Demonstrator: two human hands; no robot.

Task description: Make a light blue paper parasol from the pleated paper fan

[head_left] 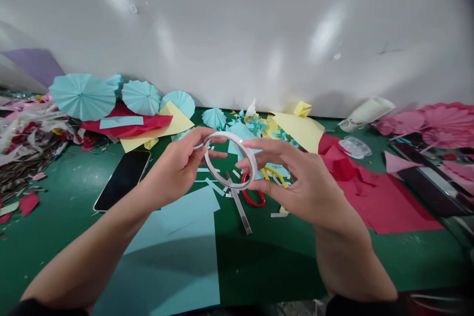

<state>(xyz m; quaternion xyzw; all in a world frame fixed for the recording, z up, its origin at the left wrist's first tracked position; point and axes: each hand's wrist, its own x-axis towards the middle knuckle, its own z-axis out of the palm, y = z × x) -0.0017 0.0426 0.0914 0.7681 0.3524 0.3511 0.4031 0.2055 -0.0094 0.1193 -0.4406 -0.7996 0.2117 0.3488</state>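
Note:
A thin white roll of tape (253, 162) is held up above the middle of the table, its open ring facing me. My left hand (181, 168) pinches the ring's left edge between thumb and fingers. On the opposite edge, my right hand (292, 173) grips it with thumb below and fingers above. Beneath the roll lie a metal ruler (242, 215) and scissors with red and yellow handles (255, 201), partly hidden. Light blue paper (177, 256) covers the table in front of my left forearm.
Pleated blue paper fans (82, 96) line the back left near a white wall. A black phone (124, 180) lies left, beside heaped scraps (29, 153). Red paper (396, 202), a clear plastic dish (355, 147), a white paper roll (366, 113) and pink fans (444, 123) occupy the right.

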